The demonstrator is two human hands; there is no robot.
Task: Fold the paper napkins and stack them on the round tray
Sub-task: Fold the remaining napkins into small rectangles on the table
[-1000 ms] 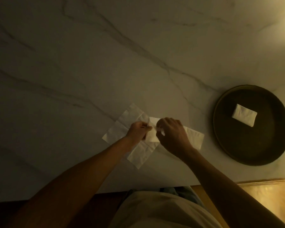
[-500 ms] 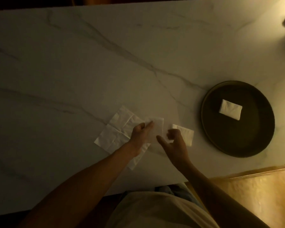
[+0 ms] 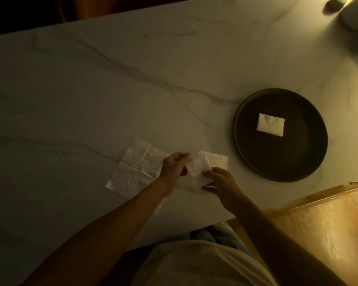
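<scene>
Head view, items as they lie before you:

Item 1. Marble table (image 3: 91,89), pale and veined, dimly lit.

Item 2. Round tray (image 3: 310,162), dark, on the table to your right. One folded napkin (image 3: 270,124) lies flat in its far half. That is the only piece stacked so far.

Item 3. Napkin in work (image 3: 197,169), lifted just above the table near its front edge. Your left hand (image 3: 173,167) pinches its left edge between thumb and fingers; your right hand (image 3: 220,181) pinches its near right corner. The sheet looks partly folded, the fold unfinished.

Item 4. Small folded piece (image 3: 217,159), lying on the table just behind your hands, between them and the tray. It appears folded but not yet stacked.

Item 5. Open napkin (image 3: 137,165), creased into quarters, spread flat to the left of your hands. Unfolded.

Tally, by judgement: one stacked, one apparently awaiting transfer, one mid-fold, one untouched. Most of the task remains.
</scene>
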